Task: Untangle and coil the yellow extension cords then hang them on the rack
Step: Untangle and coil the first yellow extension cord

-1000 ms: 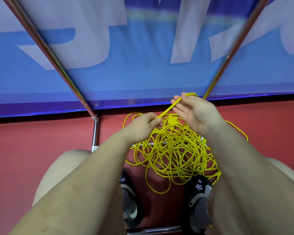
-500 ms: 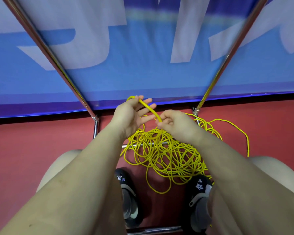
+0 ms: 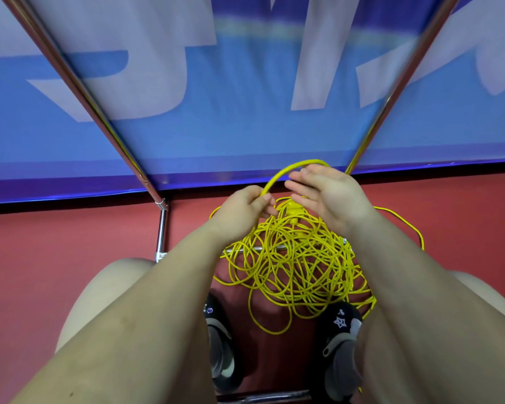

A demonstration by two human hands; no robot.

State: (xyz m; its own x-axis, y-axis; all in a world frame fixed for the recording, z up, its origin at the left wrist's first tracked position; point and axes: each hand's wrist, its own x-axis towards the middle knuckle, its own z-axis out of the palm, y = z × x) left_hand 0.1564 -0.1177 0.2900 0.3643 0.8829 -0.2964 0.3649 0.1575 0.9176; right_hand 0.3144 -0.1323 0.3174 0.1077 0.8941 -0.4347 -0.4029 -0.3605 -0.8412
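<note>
A tangled pile of yellow extension cord (image 3: 292,266) lies on the red floor between my feet, draped over a low chrome bar. A yellow plug (image 3: 293,209) sits at the top of the pile. My left hand (image 3: 241,209) pinches one strand just above the pile. From that pinch the strand arcs up and to the right (image 3: 286,172) and passes over the straight fingers of my right hand (image 3: 331,193), which is held edge-on. How the strand runs behind the right hand is hidden.
Two slanted chrome rack poles, left (image 3: 94,112) and right (image 3: 391,94), rise on either side in front of a blue banner (image 3: 245,126). A short upright post (image 3: 161,228) stands at the left. My black shoes (image 3: 340,325) flank the pile's near edge.
Half a second ago my left hand was spread under the loop and my right pinched the strand. Now the left pinches it and the right is raised with the loop over its straight fingers.
</note>
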